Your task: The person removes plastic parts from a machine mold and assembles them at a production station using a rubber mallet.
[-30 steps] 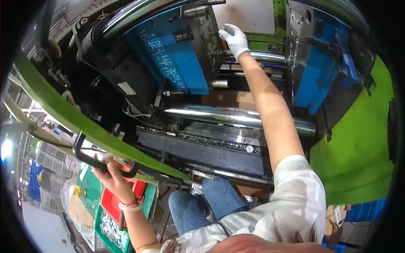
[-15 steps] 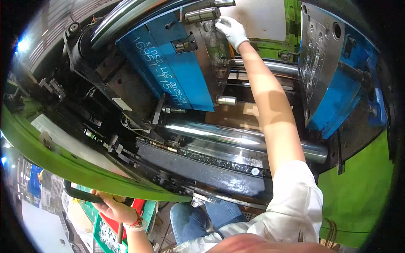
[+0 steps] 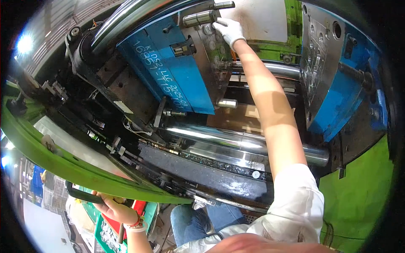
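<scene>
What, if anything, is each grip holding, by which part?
Left grip: black bent bar handle, by its straight length. White-gloved right grip, near the blue-and-grey metal block: can't tell.

The right hand is between the left block and the right block, the left hand on the handle.

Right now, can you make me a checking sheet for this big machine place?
Surface: black machine bed, shiny patches, one small pale disc.
Job's things: left mold half and right mold half, both blue-sided, standing apart.
Clutter: small pale pieces in a green bin.
Hands: gloved right hand beside the left mold half, contact unclear; bare left hand on black handle.
Cables: thin pale cable near left mold half.
Surroundings: green guard door, bright lamp.
</scene>
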{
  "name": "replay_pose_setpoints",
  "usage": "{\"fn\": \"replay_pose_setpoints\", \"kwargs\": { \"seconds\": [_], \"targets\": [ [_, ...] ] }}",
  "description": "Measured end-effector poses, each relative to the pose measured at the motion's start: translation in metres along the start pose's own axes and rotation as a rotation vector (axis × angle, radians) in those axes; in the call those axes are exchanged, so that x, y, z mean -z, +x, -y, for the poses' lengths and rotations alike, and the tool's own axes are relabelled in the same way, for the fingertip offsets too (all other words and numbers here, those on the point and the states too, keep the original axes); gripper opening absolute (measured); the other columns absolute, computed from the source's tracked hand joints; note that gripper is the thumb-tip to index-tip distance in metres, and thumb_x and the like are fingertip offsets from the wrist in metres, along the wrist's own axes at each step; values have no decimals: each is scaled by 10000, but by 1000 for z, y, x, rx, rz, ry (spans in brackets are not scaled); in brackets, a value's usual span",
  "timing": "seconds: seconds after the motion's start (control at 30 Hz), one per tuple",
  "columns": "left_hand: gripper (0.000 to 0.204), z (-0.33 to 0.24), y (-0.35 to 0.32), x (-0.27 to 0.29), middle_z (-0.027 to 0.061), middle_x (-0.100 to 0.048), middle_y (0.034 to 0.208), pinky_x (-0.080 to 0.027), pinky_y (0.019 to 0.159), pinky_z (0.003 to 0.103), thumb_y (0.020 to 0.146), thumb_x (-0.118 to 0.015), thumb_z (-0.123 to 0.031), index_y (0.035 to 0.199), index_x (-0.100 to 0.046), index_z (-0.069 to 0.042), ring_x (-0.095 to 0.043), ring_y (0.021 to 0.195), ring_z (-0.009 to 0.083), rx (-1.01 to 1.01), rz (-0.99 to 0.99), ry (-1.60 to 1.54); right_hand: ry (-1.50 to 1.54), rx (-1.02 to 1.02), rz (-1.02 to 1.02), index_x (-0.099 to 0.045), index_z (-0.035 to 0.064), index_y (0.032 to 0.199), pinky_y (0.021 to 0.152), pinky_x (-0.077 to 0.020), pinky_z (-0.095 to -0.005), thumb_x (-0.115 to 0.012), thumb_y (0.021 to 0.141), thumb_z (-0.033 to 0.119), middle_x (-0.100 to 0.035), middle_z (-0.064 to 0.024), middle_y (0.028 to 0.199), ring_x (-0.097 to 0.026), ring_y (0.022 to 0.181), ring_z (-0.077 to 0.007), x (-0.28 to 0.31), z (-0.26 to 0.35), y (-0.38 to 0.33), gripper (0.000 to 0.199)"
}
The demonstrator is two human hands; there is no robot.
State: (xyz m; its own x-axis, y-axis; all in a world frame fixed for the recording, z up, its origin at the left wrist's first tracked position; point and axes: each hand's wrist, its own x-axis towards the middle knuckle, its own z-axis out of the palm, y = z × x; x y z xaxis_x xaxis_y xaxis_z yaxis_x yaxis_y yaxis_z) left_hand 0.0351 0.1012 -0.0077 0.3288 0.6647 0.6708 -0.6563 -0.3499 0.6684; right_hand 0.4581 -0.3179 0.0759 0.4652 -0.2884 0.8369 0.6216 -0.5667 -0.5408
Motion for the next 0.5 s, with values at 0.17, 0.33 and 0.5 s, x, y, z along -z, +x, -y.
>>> {"fn": "replay_pose_setpoints", "kwargs": {
  "seconds": [0.17,0.33,0.5],
  "targets": [
    [257,-5,-1,2,-12,-405,623,-280,420,211,966,-429,-96,1210,-443,-17,-322,465,59,1,26,49,51,-43,-42,-708,118,999,848,-483,-341,-676,786,356,-681,-112,1001,-643,937,-259,-8,20,-15,321],
    [283,-4,-3,0,-47,-359,608,-227,405,208,974,-455,-136,1236,-464,-30,-278,457,38,-54,38,11,-35,-93,-90,-709,95,977,889,-467,-345,-628,822,314,-675,-101,1039,-627,982,-273,-10,20,-14,281],
    [365,-6,-4,7,0,-450,707,-307,436,195,915,-373,-85,1266,-399,8,-347,470,62,-6,31,109,-293,42,38,-648,74,1096,957,-427,-352,-521,859,218,-626,-97,1159,-559,1119,-257,-3,19,-18,304]
  ]
}}
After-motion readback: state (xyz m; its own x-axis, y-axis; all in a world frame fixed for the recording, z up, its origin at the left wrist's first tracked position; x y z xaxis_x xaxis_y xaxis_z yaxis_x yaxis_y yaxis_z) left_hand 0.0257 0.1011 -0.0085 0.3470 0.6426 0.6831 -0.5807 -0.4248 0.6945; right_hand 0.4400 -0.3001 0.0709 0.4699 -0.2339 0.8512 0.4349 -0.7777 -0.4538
